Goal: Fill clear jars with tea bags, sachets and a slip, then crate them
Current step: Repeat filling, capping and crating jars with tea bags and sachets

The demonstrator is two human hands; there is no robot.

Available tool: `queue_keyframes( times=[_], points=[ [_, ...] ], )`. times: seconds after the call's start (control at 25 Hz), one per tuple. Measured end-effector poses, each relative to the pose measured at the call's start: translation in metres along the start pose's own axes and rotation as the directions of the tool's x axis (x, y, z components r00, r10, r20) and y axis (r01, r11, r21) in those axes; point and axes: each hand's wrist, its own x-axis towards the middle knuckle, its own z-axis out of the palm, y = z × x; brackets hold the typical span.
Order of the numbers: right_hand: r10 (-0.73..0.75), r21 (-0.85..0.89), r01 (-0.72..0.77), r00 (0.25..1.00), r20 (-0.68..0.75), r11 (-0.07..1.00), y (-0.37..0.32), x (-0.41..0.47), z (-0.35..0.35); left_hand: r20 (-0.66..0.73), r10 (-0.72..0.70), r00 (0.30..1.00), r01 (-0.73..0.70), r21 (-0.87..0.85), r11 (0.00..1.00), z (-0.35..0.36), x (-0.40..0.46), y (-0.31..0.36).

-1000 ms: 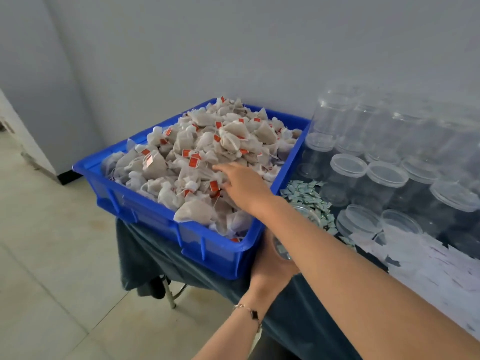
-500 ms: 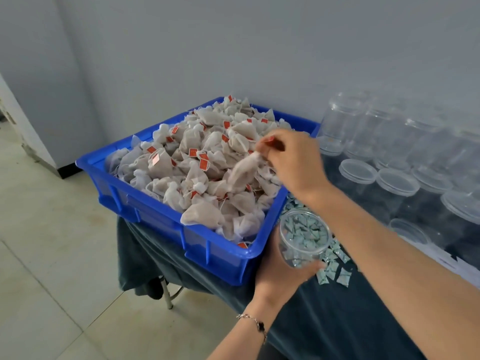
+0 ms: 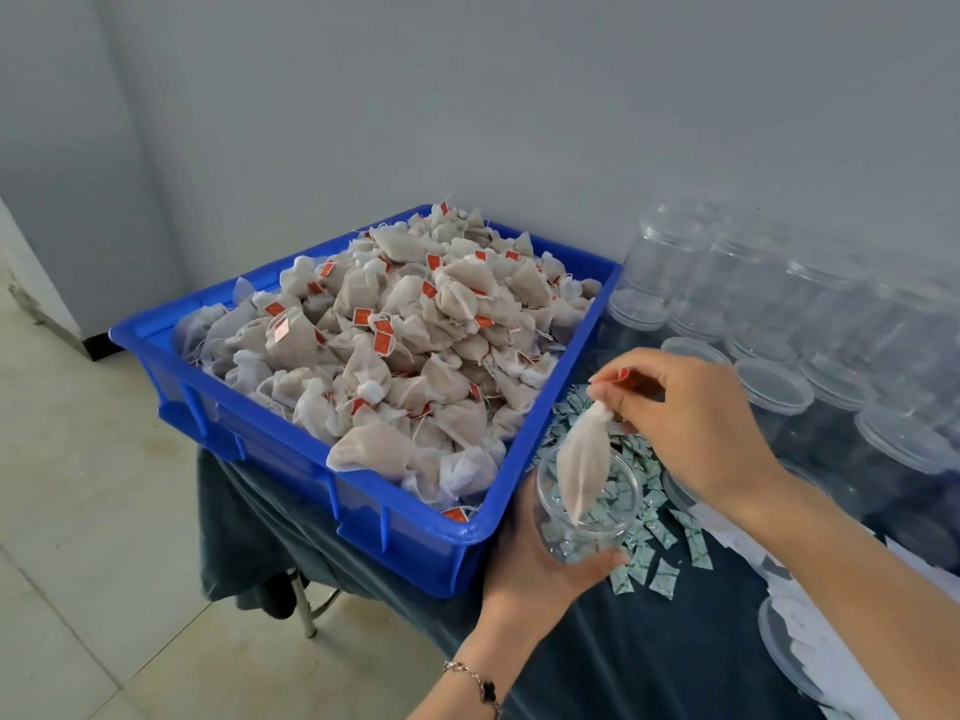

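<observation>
My left hand (image 3: 535, 566) grips a clear open jar (image 3: 618, 504) from below, just right of the blue crate's near corner. My right hand (image 3: 691, 423) pinches the top of a beige tea bag (image 3: 584, 462), which hangs with its lower end inside the jar's mouth. The blue crate (image 3: 291, 444) is heaped with tea bags (image 3: 410, 345) bearing red tags. Small pale green sachets (image 3: 652, 548) lie scattered on the dark cloth under and around the jar.
Many empty clear jars with lids (image 3: 774, 387) crowd the table's right and back, some stacked against the grey wall. White paper slips (image 3: 810, 631) lie at the right front. The table's left edge drops to a tiled floor (image 3: 88, 537).
My right hand lifted a tea bag out of the crate and carried it right and down to the jar. My left hand raised the jar from beside the crate.
</observation>
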Motion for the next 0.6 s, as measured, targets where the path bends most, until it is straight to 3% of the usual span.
queue_keyframes(
  times=[0.08,0.16,0.2,0.28,0.36,0.44,0.52,0.6],
  points=[
    [0.038,-0.124,-0.022,0.992,0.123,0.992,0.004,0.005,0.006,-0.016,-0.018,1.000,0.018,-0.005,1.000,-0.001,-0.001,0.000],
    [0.167,-0.349,-0.013,0.893,0.417,0.937,0.004,0.005,0.015,-0.026,-0.015,1.000,0.015,0.003,1.000,-0.001,-0.001,0.001],
    [0.217,-0.391,-0.008,0.841,0.495,0.920,0.002,0.005,0.019,-0.028,-0.008,1.000,0.009,0.019,1.000,0.000,0.000,0.001],
    [0.164,-0.298,-0.018,0.866,0.473,0.954,-0.009,0.008,0.026,-0.019,0.001,1.000,0.000,0.038,0.999,0.000,0.002,0.002],
    [-0.012,-0.147,0.079,0.912,0.410,0.986,-0.025,0.011,0.042,-0.012,0.000,1.000,0.000,0.013,1.000,0.000,0.003,0.001],
    [-0.111,-0.121,0.206,0.837,0.535,0.971,-0.039,0.015,0.066,-0.013,-0.045,0.999,0.046,0.078,0.996,-0.001,0.001,0.001],
    [-0.058,-0.181,0.256,0.710,0.702,0.949,-0.044,0.018,0.089,-0.014,-0.082,0.997,0.083,0.164,0.983,-0.002,0.001,0.003],
    [-0.011,-0.227,0.242,0.707,0.707,0.943,-0.042,0.023,0.097,-0.015,-0.060,0.998,0.061,0.130,0.990,-0.001,0.000,0.003]
  ],
)
